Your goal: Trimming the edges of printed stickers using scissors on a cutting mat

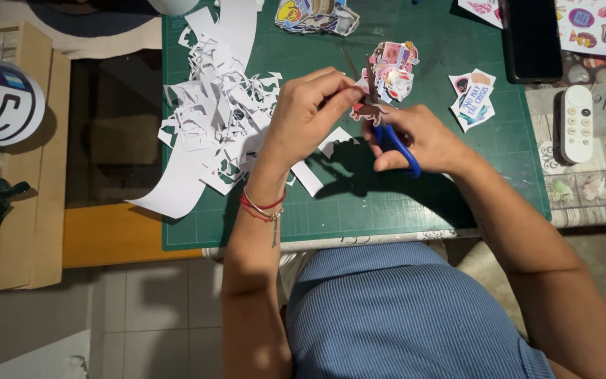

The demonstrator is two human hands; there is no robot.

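Your left hand [308, 112] pinched a small sticker cutout [367, 109] between thumb and fingertips, above the green cutting mat [422, 189]. Your right hand [421, 140] was curled through the blue handles of the scissors [395, 144], blades at the cutout's near edge. Beyond lay a pile of cut stickers [393, 70]; white paper scraps [212, 119] spread to the left, a white remote [576, 123] far right.

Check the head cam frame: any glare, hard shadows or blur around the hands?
Head view: overhead light throws a hard dark shadow of the hands onto the green cutting mat, below the left hand and right hand; no strong glare on the mat; the white paper scraps are bright but keep their edges; slight softness on the small sticker piece and blue-handled scissors.
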